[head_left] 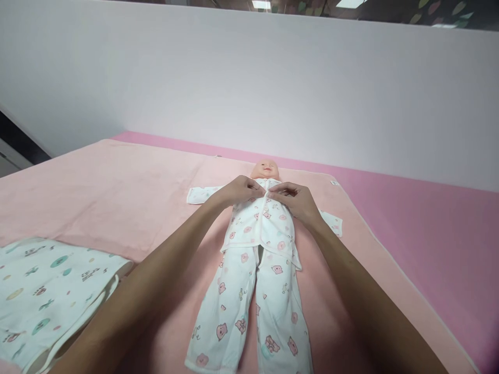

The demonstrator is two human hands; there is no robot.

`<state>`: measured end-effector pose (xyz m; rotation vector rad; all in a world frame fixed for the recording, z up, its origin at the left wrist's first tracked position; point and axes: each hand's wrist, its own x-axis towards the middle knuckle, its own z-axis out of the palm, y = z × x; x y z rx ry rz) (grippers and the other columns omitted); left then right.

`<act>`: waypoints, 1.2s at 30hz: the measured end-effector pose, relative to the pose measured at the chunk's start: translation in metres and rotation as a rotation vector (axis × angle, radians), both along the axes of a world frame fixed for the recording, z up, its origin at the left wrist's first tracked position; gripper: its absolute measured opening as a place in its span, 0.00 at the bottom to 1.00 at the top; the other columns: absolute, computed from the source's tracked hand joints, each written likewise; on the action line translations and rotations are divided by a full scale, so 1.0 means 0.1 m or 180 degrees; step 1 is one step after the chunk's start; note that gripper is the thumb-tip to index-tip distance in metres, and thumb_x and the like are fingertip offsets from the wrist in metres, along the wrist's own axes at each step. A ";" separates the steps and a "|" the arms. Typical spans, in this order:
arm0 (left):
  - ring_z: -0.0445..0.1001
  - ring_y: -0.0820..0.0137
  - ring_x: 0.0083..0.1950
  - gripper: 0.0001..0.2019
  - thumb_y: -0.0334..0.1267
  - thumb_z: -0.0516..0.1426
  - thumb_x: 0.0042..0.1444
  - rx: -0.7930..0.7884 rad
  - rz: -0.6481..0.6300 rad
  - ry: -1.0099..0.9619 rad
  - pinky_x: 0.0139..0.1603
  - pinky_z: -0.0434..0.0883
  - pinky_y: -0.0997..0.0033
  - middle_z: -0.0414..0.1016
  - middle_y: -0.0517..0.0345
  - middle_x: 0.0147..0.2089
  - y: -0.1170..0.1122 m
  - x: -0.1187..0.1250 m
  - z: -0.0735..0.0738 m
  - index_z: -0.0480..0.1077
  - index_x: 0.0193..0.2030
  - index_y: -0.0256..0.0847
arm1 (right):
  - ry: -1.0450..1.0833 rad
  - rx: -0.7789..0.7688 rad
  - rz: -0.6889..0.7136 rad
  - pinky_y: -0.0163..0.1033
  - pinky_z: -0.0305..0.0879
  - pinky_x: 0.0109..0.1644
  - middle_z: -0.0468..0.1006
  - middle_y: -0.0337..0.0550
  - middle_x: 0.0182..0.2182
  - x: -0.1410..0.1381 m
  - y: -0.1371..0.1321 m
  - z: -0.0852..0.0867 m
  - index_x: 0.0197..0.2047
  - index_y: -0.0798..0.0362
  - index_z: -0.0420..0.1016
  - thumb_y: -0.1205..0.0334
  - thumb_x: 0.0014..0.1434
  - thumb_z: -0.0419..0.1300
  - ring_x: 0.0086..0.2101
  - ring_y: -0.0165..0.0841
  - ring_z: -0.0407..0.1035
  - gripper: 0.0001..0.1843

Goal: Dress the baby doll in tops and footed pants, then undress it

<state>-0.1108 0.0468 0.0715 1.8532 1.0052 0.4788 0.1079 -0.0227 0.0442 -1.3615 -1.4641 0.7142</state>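
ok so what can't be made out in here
In the head view:
Whatever the left hand and right hand grip at the shirt front: covered by fingers.
Trousers: lower end partly cut off by bottom edge.
Printed cloth: cut off by left edge.
Doll: any hands hidden by sleeves.

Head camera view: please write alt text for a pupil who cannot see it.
A person's left grip and right grip touch the upper front of a printed white top on a doll lying face up on a pink mat. Matching trousers extend below the top, and a printed cloth lies at the lower left of the picture.
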 end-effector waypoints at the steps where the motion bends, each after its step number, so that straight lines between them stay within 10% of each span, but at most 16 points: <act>1: 0.67 0.69 0.34 0.12 0.46 0.65 0.56 0.0037 -0.0021 -0.0003 0.31 0.62 0.70 0.75 0.54 0.35 -0.01 0.00 0.00 0.83 0.41 0.41 | -0.0032 0.0026 -0.0014 0.41 0.67 0.37 0.82 0.41 0.32 -0.01 0.00 0.00 0.40 0.48 0.89 0.43 0.50 0.77 0.31 0.33 0.69 0.20; 22: 0.64 0.71 0.29 0.11 0.47 0.66 0.54 -0.0350 0.0023 0.0000 0.30 0.57 0.68 0.69 0.58 0.30 0.00 0.00 0.02 0.76 0.35 0.42 | -0.0257 0.0185 0.0203 0.44 0.69 0.44 0.84 0.46 0.43 0.02 -0.01 0.08 0.43 0.49 0.83 0.43 0.53 0.75 0.35 0.35 0.70 0.22; 36: 0.52 0.74 0.26 0.17 0.46 0.64 0.58 -0.0169 0.0015 -0.0005 0.29 0.49 0.67 0.55 0.62 0.26 -0.11 0.00 0.09 0.64 0.26 0.42 | -0.1301 0.0797 -0.0065 0.45 0.73 0.44 0.87 0.39 0.40 -0.18 -0.15 0.22 0.50 0.43 0.80 0.63 0.63 0.67 0.42 0.40 0.82 0.13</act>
